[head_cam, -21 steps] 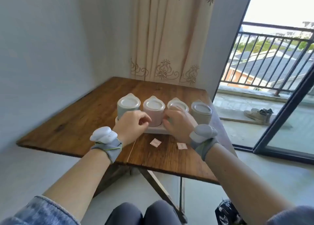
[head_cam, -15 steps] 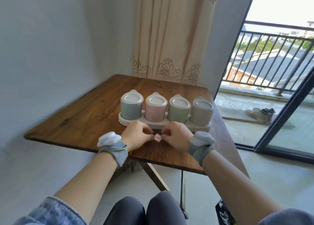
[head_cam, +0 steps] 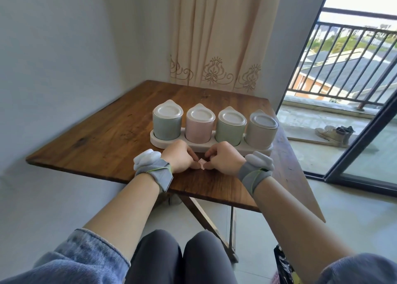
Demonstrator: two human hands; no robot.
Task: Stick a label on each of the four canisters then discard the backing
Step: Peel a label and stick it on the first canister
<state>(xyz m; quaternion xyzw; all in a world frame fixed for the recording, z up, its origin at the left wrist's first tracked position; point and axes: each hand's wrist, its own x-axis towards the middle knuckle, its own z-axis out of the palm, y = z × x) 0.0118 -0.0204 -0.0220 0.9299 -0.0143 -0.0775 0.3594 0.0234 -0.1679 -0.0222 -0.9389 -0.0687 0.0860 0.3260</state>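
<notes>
Four lidded canisters stand in a row on a white base [head_cam: 158,143]: grey-blue [head_cam: 166,123], pink [head_cam: 198,128], green [head_cam: 229,130] and beige [head_cam: 260,133]. Just in front of the base, my left hand [head_cam: 179,158] and my right hand [head_cam: 223,158] meet over the table. Between their fingertips they pinch a small white label with a red border [head_cam: 202,163], each hand on one side of it. No label shows on any canister's near side.
The wooden table [head_cam: 103,137] fills a corner, with a wall on the left and a curtain [head_cam: 217,36] behind. An open balcony door [head_cam: 365,144] is to the right, shoes [head_cam: 335,132] beyond it. A dark bag [head_cam: 283,264] lies on the floor by my right knee.
Both hands have drawn back from the canisters toward the table's near edge and picked up a label. The second label seen on the table earlier is out of sight now.
</notes>
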